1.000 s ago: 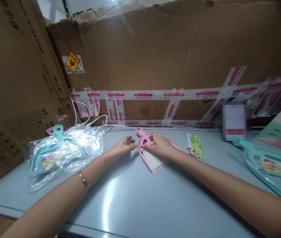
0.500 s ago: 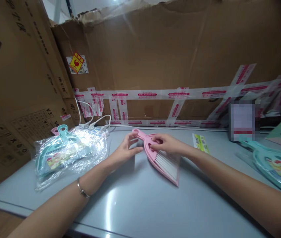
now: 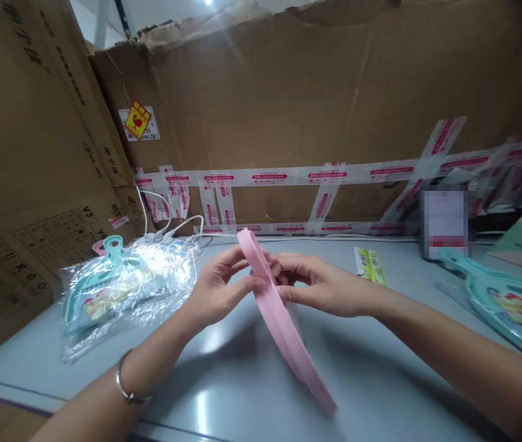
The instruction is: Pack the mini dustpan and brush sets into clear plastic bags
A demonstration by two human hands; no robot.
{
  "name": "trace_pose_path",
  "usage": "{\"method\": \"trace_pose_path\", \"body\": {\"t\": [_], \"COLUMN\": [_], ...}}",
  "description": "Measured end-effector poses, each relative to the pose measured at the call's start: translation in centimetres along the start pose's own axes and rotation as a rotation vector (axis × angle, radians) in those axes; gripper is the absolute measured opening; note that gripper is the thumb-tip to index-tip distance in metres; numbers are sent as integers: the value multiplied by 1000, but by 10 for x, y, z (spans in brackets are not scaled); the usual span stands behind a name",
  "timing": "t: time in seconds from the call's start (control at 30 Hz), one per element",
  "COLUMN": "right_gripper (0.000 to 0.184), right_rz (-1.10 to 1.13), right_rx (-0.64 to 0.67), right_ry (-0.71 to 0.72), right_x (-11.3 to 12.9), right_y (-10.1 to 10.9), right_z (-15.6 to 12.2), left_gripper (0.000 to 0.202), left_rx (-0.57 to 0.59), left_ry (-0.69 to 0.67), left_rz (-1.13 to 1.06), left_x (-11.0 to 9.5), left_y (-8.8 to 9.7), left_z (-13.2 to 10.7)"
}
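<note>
A pink dustpan (image 3: 283,334) is turned edge-on above the table, its looped handle end up and its wide end slanting down toward me on the right. My left hand (image 3: 226,285) grips it near the handle from the left, thumb against its side. From the other side my right hand (image 3: 318,282) closes its fingers around the same part. The white-bristled brush seen against the dustpan earlier is hidden behind the pink edge now.
Plastic-wrapped turquoise dustpan sets (image 3: 104,288) lie at the left; another turquoise dustpan (image 3: 476,288) is at the right. A yellow-green label card (image 3: 371,266), white cables (image 3: 224,234) and a blurred upright box (image 3: 446,224) lie before the large cardboard box (image 3: 261,92).
The pink dustpan has been lifted and turned from lying flat to edge-on. My left hand has closed on it, and my right hand has shifted its hold toward the handle.
</note>
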State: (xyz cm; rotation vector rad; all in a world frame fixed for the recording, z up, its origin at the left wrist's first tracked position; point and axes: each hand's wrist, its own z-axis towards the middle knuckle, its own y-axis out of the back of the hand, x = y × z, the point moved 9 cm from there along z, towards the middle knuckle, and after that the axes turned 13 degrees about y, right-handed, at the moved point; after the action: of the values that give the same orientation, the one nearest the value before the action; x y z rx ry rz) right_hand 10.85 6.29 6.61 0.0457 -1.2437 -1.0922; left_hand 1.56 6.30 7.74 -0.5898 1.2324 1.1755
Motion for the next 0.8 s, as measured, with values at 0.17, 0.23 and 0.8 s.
{"method": "trace_pose_path", "body": {"t": [0.17, 0.23, 0.8], "right_gripper": [6, 4, 51], "right_rz": [-447, -667, -996], "right_rx": [-352, -384, 291], "right_ry": [116, 157, 41], "right_x": [18, 19, -86], "right_y": [62, 78, 26], "right_z": [-14, -26, -63], "left_gripper": [19, 17, 32], "left_rx": [-282, -288, 273], "left_ry": [-115, -178, -107], "left_rz": [136, 245, 1044], "left_x": [-20, -30, 56], "left_y": [51, 62, -1], "left_z": [-6, -9, 1]}}
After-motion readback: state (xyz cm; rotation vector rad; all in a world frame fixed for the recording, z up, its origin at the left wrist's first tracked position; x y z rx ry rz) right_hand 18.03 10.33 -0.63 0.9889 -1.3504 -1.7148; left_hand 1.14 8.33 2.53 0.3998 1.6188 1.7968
